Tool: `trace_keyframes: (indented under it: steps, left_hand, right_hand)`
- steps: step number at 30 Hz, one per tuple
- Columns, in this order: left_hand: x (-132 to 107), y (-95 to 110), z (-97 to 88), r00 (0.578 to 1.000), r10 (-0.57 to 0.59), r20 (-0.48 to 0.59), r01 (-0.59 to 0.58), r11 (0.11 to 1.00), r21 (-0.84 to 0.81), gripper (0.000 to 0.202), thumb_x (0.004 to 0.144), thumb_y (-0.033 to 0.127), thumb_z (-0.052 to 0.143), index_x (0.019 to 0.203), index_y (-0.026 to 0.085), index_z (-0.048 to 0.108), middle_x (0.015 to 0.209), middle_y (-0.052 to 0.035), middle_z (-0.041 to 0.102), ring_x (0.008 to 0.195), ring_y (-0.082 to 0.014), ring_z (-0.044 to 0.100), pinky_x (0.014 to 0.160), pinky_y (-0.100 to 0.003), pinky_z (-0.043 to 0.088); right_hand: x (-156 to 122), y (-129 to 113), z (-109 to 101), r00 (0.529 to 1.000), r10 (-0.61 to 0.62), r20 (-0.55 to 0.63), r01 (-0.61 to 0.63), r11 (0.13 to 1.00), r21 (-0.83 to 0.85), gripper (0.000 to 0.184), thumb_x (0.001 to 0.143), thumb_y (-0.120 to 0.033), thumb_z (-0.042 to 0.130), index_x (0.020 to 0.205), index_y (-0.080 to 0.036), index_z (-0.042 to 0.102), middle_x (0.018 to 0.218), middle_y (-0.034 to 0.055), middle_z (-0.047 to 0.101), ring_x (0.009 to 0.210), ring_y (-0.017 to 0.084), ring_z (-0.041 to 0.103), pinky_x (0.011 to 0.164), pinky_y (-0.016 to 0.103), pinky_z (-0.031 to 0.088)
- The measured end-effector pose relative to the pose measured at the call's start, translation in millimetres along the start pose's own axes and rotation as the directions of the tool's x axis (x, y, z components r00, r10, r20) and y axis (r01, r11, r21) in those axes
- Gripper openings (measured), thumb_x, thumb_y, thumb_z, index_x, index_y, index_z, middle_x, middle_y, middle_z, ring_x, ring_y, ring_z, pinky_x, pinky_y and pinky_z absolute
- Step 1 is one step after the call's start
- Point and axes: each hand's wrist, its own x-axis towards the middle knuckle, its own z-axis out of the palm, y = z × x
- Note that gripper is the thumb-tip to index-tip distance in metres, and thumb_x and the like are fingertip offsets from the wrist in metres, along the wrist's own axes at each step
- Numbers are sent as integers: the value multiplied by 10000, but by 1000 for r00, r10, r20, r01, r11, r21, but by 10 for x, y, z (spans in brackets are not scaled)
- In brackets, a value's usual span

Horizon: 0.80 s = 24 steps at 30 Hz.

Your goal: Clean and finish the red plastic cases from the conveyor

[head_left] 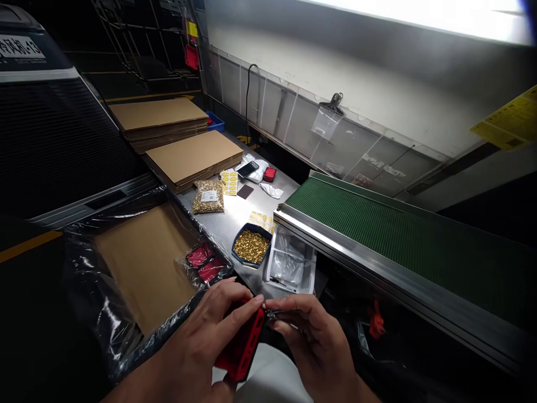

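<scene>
My left hand (210, 330) is closed around a red and black case-like part (241, 350), held low at the bottom centre. My right hand (312, 341) pinches a small dark metal piece (277, 313) against the part's top corner. Just beyond my hands stands a blue tray (250, 246) full of small brass pieces, beside a clear plastic tray (290, 263). To the left, a cardboard box lined with black plastic film (142, 263) holds two bagged red parts (205, 263).
A green conveyor belt (398, 235) with a metal rim runs along the right. On the steel table (239, 215) lie a bag of brass pieces (208, 197), yellow sticker sheets (229, 182), a phone (248, 168) and flat cardboard stacks (193, 157).
</scene>
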Motion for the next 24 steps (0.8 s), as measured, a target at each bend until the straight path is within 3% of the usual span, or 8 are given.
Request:
trace_keyframes:
  steps: [3, 6, 10, 15, 24]
  left_hand:
    - [0, -7, 37, 1000, 5, 0, -5, 1000, 18, 971, 574, 26, 511, 1502, 198, 285, 1394, -127, 303, 1339, -346, 314, 1160, -581, 290]
    - [20, 6, 62, 1000, 1, -9, -1, 1000, 3, 986, 554, 23, 510, 1500, 201, 297, 1390, -119, 309, 1324, -328, 344, 1139, -507, 367]
    - [45, 44, 79, 998, -38, -40, 38, 999, -15, 946, 595, 28, 499, 1498, 231, 304, 1398, -94, 311, 1319, -288, 366, 1114, -422, 413]
    - [25, 30, 83, 997, -42, -57, 41, 999, -16, 909, 623, 47, 496, 1493, 231, 309, 1410, -101, 311, 1325, -297, 361, 1115, -441, 406]
    - [34, 2, 85, 999, 0, -42, -1, 1000, -8, 914, 620, 48, 506, 1497, 201, 298, 1405, -116, 297, 1317, -306, 362, 1133, -470, 381]
  right_hand:
    - [-6, 18, 5, 999, -14, -34, 13, 999, -30, 260, 927, -148, 561, 1169, -243, 562, 1089, 67, 652, 982, 172, 674, 841, 257, 606]
    - [-9, 8, 49, 991, 14, -136, -9, 999, 41, 218, 931, -188, 570, 1147, -218, 577, 1084, 87, 658, 936, 179, 681, 790, 265, 619]
    - [-18, -63, 122, 959, 148, -240, -100, 974, 202, 186, 923, -276, 603, 1080, -177, 612, 1061, 111, 667, 955, 202, 676, 766, 270, 623]
    - [-24, -103, 142, 954, 182, -239, -126, 965, 231, 212, 909, -311, 624, 1069, -172, 617, 1070, 120, 669, 933, 202, 676, 774, 287, 622]
    - [-35, -46, 76, 983, 105, -153, -81, 985, 156, 186, 918, -240, 603, 1100, -201, 613, 1080, 101, 673, 909, 188, 688, 783, 273, 618]
